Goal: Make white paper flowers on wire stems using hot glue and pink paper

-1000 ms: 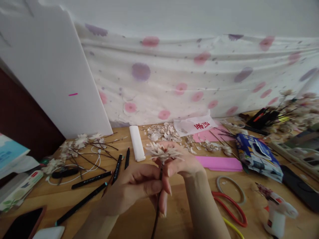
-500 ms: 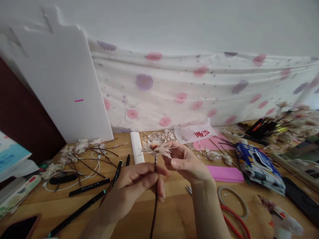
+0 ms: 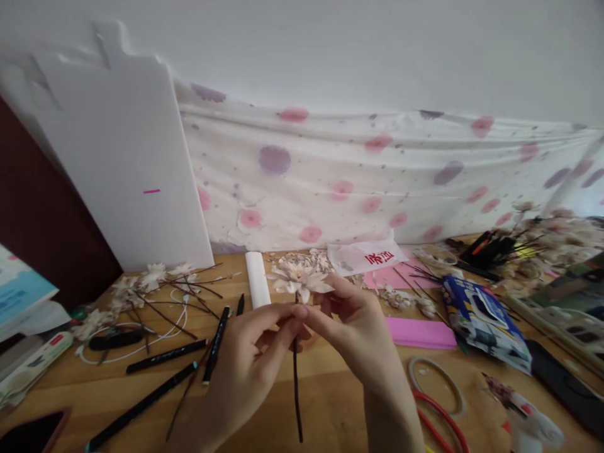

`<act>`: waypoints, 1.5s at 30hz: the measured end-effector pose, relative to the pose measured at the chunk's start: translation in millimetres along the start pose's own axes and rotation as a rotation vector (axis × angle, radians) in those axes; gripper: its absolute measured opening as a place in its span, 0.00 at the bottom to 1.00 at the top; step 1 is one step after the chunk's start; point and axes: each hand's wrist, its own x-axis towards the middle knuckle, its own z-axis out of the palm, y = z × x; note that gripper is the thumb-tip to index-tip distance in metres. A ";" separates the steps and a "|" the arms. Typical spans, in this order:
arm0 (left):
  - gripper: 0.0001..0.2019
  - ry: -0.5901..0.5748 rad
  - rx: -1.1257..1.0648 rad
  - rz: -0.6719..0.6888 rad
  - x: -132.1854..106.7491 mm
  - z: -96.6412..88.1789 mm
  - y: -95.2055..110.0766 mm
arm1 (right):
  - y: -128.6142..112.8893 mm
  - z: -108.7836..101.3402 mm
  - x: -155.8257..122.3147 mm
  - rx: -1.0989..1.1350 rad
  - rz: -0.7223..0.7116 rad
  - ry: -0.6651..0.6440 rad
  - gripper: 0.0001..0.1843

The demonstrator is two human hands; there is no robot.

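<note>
Head view: flower (image 3: 299,277) bloom-up.
Left hand (image 3: 245,352): pinches the stem (image 3: 296,377).
Right hand (image 3: 361,333): thumb has come to the stem; I can't tell its grip.
Stem: steadier, I judge.

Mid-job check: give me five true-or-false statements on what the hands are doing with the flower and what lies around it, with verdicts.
1. The left hand holds the dark stem just below the bloom. True.
2. The right hand is well away from the flower. False: the right hand is close at the bloom, its thumb reaching the left hand's fingertips.
3. The flower is held bloom-down. False: the bloom is at the top and the stem hangs below the hands.
4. The white board at the back bears a short pink mark. True.
5. The blue packet lies on the person's left. False: the blue packet lies on the right.
</note>
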 end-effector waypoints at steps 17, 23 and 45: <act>0.08 -0.037 -0.221 -0.164 6.7 -10.0 5.7 | 17.7 -8.3 21.0 0.105 -0.028 -0.054 0.11; 0.07 0.074 -0.293 -0.192 8.7 -11.5 7.3 | 15.5 -32.6 19.3 0.038 -0.116 0.149 0.11; 0.06 0.171 -0.008 0.059 4.6 -11.3 -0.7 | 3.7 -0.5 7.7 -0.108 -0.116 -0.140 0.16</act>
